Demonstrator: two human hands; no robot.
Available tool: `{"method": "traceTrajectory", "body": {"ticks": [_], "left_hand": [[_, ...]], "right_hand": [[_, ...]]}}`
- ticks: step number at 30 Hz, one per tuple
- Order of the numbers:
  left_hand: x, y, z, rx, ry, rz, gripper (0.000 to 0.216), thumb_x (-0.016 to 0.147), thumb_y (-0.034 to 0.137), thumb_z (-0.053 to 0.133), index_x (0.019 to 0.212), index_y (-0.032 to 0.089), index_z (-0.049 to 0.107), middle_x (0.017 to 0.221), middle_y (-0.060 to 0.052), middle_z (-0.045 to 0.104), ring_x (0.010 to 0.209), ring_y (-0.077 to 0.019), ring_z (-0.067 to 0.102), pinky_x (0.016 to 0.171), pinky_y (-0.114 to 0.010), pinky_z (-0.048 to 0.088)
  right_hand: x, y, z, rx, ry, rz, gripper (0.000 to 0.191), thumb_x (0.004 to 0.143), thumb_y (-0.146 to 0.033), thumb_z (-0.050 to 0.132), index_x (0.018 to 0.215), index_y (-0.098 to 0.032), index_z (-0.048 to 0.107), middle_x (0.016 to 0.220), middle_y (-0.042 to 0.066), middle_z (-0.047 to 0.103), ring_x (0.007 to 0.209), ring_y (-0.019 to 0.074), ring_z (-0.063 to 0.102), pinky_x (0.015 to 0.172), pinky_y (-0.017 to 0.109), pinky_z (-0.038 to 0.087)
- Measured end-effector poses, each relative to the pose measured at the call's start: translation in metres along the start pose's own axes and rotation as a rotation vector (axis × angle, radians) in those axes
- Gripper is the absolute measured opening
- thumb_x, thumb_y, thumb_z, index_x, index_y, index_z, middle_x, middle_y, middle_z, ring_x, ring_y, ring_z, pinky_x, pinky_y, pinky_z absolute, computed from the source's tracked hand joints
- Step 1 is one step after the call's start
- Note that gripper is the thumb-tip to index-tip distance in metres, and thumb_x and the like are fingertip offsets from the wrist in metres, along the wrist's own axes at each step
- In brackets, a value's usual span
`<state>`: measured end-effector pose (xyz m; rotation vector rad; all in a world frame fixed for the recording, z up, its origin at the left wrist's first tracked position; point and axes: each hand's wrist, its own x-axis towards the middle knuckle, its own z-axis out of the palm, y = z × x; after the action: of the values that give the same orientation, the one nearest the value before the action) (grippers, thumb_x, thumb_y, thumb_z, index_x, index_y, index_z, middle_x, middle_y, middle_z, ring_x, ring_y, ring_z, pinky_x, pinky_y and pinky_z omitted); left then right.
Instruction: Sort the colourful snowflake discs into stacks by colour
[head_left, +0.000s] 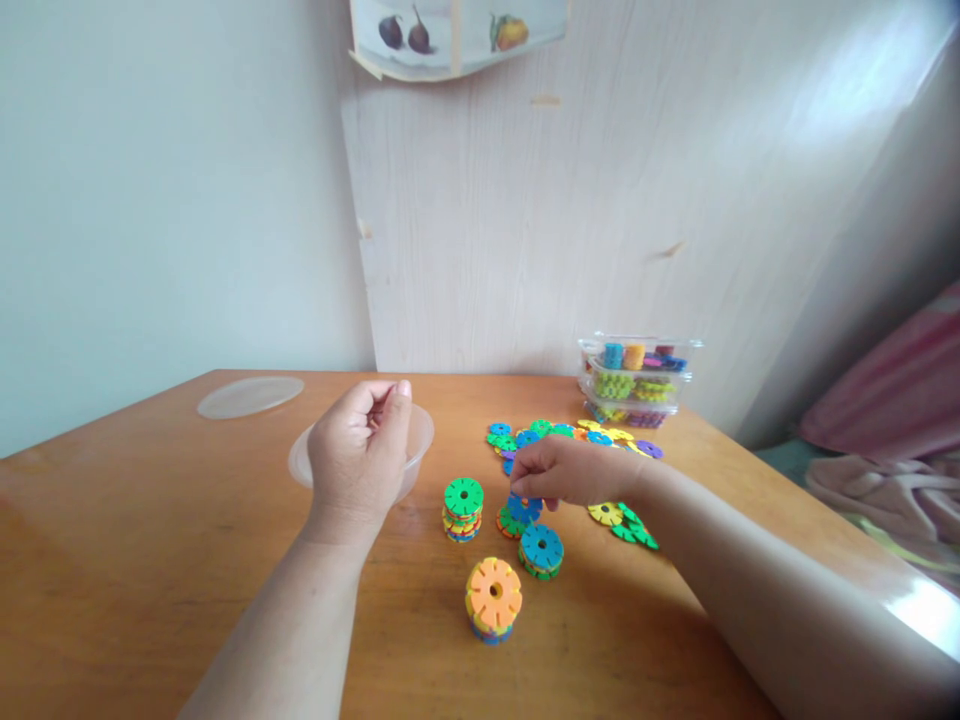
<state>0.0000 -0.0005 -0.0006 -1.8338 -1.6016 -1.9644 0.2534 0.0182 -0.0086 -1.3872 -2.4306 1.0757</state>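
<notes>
My left hand (pixel 361 450) hovers over a clear plastic bowl (pixel 420 432), its fingers curled together; I cannot make out anything in them. My right hand (pixel 571 470) reaches down from the right and pinches a blue slotted disc (pixel 523 507) lying on a small pile. In front of it stand three short stacks of slotted discs: one topped green (pixel 463 506), one topped blue (pixel 541 549), one topped orange (pixel 493 596). Several loose discs (pixel 559 433) in mixed colours lie scattered behind my right hand. A yellow disc (pixel 606 513) and green discs (pixel 634 528) lie by my right wrist.
A clear lid (pixel 250 396) lies on the wooden table (pixel 150 540) at the back left. Stacked clear boxes (pixel 637 380) holding coloured pieces stand at the back right against a pale wood panel. Pink fabric (pixel 892 400) lies beyond the table's right edge.
</notes>
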Motion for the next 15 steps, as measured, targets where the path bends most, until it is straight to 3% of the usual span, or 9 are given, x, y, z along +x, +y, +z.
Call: {"method": "traceTrajectory", "body": {"ticks": [3, 7, 12, 15], "left_hand": [[0.0, 0.001, 0.0, 0.001, -0.005, -0.01, 0.027, 0.092, 0.044, 0.061, 0.084, 0.021, 0.072, 0.075, 0.001, 0.071, 0.072, -0.0154, 0.063, 0.067, -0.026, 0.044], [0.0, 0.0, 0.0, -0.003, -0.012, -0.017, 0.028, 0.092, 0.045, 0.061, 0.085, 0.021, 0.072, 0.076, 0.001, 0.071, 0.072, -0.0159, 0.063, 0.068, -0.027, 0.045], [0.001, 0.0, 0.0, 0.017, -0.003, 0.0, 0.027, 0.091, 0.044, 0.061, 0.084, 0.021, 0.072, 0.074, 0.001, 0.071, 0.071, -0.0157, 0.062, 0.067, -0.026, 0.045], [0.0, 0.001, 0.0, 0.018, -0.003, -0.002, 0.027, 0.092, 0.044, 0.061, 0.083, 0.02, 0.072, 0.074, 0.001, 0.071, 0.072, -0.0155, 0.062, 0.067, -0.026, 0.044]], "right_hand": [[0.002, 0.001, 0.001, -0.064, 0.043, -0.023, 0.015, 0.086, -0.03, 0.06, 0.082, -0.019, 0.07, 0.072, -0.001, 0.069, 0.066, 0.014, 0.062, 0.058, 0.024, 0.045], [0.002, 0.009, -0.006, -0.254, 0.161, 0.052, 0.021, 0.08, -0.021, 0.063, 0.096, -0.023, 0.075, 0.082, 0.0, 0.072, 0.071, 0.0148, 0.062, 0.059, 0.024, 0.041], [-0.004, 0.012, -0.009, -0.475, 0.164, 0.07, 0.041, 0.075, -0.03, 0.073, 0.116, -0.031, 0.074, 0.094, 0.001, 0.073, 0.081, 0.0193, 0.065, 0.064, 0.026, 0.04], [-0.004, 0.011, -0.007, -0.525, 0.182, 0.056, 0.041, 0.074, -0.031, 0.074, 0.115, -0.031, 0.074, 0.1, 0.002, 0.074, 0.085, 0.0205, 0.066, 0.064, 0.027, 0.04]]}}
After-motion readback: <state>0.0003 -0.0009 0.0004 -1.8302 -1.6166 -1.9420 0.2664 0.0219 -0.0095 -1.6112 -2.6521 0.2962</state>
